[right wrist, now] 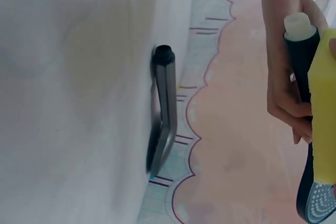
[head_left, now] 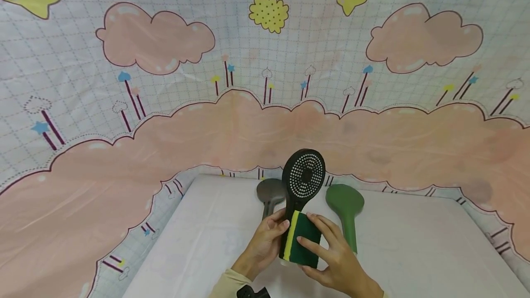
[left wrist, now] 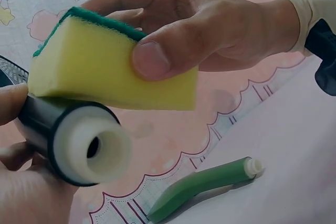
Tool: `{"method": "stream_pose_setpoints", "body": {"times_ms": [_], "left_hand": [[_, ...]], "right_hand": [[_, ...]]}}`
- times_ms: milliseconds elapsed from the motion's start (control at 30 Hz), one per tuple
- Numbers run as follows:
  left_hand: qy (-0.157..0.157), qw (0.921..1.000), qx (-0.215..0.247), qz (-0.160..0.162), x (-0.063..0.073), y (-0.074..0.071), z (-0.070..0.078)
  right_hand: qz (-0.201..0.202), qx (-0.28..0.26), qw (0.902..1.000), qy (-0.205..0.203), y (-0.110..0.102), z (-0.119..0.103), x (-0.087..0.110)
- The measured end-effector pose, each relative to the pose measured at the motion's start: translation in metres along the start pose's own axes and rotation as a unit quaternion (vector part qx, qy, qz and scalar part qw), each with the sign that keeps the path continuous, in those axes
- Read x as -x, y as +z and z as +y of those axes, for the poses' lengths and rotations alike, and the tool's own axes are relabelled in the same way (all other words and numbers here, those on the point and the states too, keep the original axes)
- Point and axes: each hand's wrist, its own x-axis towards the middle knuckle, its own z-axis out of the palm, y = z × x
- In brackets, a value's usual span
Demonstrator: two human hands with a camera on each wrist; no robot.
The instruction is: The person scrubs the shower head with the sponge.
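Note:
My left hand (head_left: 267,243) grips the handle of a black shower head (head_left: 306,174), which stands upright with its dotted spray face toward me. A white threaded collar (left wrist: 100,145) shows at the handle's lower end in the left wrist view. In my right hand (head_left: 335,256) is a sponge (head_left: 306,240), yellow with a dark green scouring side, pinched between thumb and fingers. Its yellow side (left wrist: 105,66) lies along the black handle. The right wrist view shows the sponge (right wrist: 323,108) beside the handle, with my left hand (right wrist: 286,93) behind.
A grey shower head (head_left: 271,192) lies on the white table (head_left: 198,233) to the left, behind my left hand. To the right lies a green shower head (head_left: 345,201), its handle toward me. A cloud-patterned cloth (head_left: 248,132) hangs behind the table.

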Motion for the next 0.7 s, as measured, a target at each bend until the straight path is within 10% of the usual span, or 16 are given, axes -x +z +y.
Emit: {"method": "stream_pose_setpoints", "body": {"times_ms": [700], "left_hand": [[-0.019, 0.9987, 0.032, -0.036, -0.002, 0.005, 0.002]], "right_hand": [[0.021, 0.009, 0.9995, 0.023, -0.009, 0.019, -0.013]]}}
